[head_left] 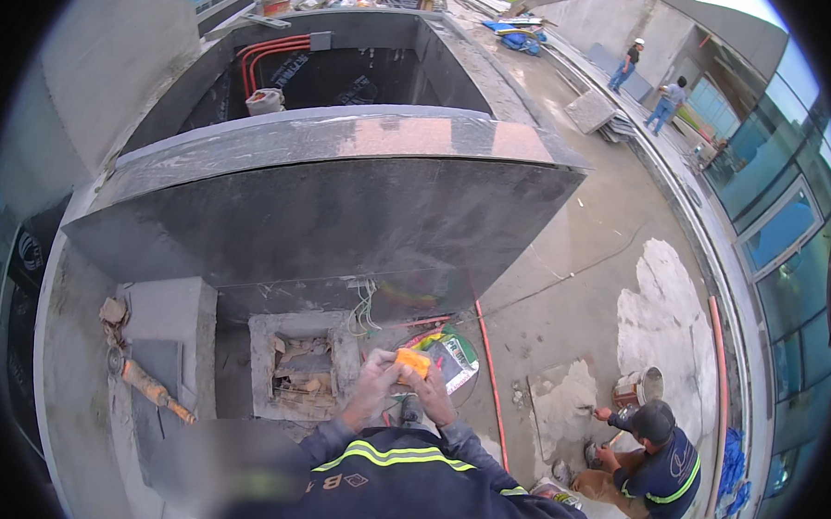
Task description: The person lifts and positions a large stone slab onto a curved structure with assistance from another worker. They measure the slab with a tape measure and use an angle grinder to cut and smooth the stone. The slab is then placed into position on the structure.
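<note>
At the lower middle, my left hand [373, 386] and my right hand [431, 397] both grip a small orange object [413, 360], perhaps a tape measure, at waist height. Beyond them on the floor lies a green and white bag [457, 363] with some items on it, partly hidden by my hands. Left of that is a square concrete pit [278, 326] with rubble inside. Thin pale green wires [365, 308] hang at the foot of the dark panel wall [334, 219].
An angle grinder [141, 382] lies on a left ledge [159, 295]. A co-worker [661, 465] crouches right beside a bucket [637, 390] and patchy screed. An orange conduit [487, 383] runs along the floor. Two people [625, 65] [663, 105] stand farther back near stacked slabs [607, 119].
</note>
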`<act>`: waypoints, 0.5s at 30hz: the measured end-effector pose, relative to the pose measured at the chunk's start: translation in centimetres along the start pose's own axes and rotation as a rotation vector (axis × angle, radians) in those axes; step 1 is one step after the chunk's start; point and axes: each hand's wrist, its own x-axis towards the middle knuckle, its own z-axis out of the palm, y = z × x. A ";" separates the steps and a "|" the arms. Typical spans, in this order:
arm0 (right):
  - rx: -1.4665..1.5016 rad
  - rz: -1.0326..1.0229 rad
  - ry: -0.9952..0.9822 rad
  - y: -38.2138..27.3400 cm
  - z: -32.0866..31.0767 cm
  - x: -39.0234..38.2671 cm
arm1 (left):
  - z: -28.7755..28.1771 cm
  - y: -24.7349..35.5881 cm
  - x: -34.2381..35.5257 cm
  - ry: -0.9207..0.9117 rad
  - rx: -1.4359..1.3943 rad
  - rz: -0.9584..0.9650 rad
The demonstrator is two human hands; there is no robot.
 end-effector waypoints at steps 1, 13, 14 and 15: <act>-0.206 -0.072 0.025 -0.2 -0.6 0.3 | -0.2 0.3 0.9 0.005 0.244 0.039; -0.916 -0.334 -0.152 -1.3 -2.0 0.0 | -4.5 -0.2 4.4 -0.128 0.346 -0.332; -0.884 -0.371 -0.153 -1.3 -1.8 -0.1 | -5.0 -0.3 4.7 -0.157 0.315 -0.332; -0.856 -0.348 -0.158 -1.3 -1.7 -0.1 | -5.3 -0.5 4.6 -0.145 0.317 -0.378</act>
